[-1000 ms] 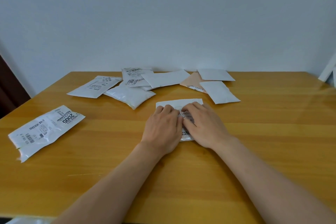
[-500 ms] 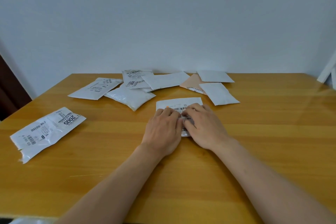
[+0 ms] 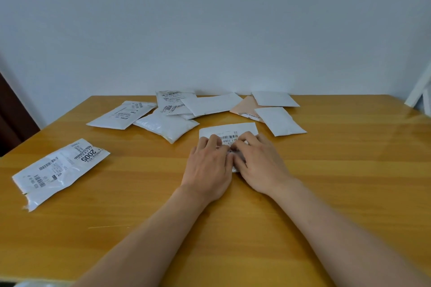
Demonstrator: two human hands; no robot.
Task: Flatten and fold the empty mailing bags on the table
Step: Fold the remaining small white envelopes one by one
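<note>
On the far left of the surface [image 3: 326, 193] lies a torn bag [image 3: 59, 170] with "2005" printed on it. It sits well apart from the rest and looks wrinkled, so it may need a good smoothing.

Further back, a heap of bags [image 3: 177, 112] lies near the wall, some on top of others. One puffy bag [image 3: 166, 126] looks fuller than the rest.

In the middle is the bag [image 3: 229, 131] being worked on, white with a barcode label. Both hands lie on its near part. The left hand [image 3: 210, 165] lies palm down with the fingers spread over the bag's left side. The right hand [image 3: 258, 163] sits just beside it, fingers bent a little at the tips. I cannot tell if it pinches a fold or only presses down.

The bag looks thin, light and soft, maybe a bit slippery. It should bend with ease but may spring back open. Pressing along the crease while holding an edge should help.

To the right lie a tan bag [image 3: 246, 107] and two plain white bags [image 3: 278, 124], close behind the hands. They do not touch the bag. Nothing blocks the hands, though the near bags could be bumped.
</note>
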